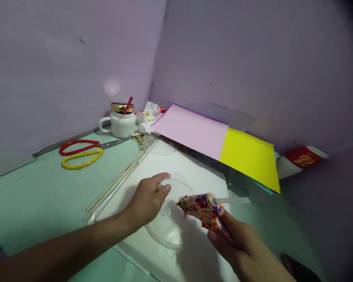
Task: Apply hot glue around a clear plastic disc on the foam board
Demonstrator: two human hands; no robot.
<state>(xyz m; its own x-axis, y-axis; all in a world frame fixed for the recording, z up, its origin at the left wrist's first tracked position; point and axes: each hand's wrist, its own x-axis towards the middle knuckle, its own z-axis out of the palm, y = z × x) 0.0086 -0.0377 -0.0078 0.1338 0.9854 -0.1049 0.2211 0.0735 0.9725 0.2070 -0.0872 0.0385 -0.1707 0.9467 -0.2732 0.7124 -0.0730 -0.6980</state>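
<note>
My right hand (242, 244) is wrapped round the handle of a hot glue gun (201, 209) with a colourful floral pattern. A translucent glue stick (233, 200) juts from its back end, and the nozzle points left. Under the nozzle a clear round plastic container (175, 237) rests on a white board (206, 172). My left hand (147, 199) pinches the far left rim of this container between thumb and fingers. Nozzle and container look apart, with the gun's shadow falling across the board.
Red-and-yellow-handled scissors (101, 147) lie at the left, near thin wooden sticks (114, 182). Behind stand a white mug (122, 124) with a gold lid and a crumpled wrapper (149, 113). Pink paper (194, 131), yellow paper (248, 156), a clear disc (166, 147) and stacked paper cups (300, 160) lie farther back.
</note>
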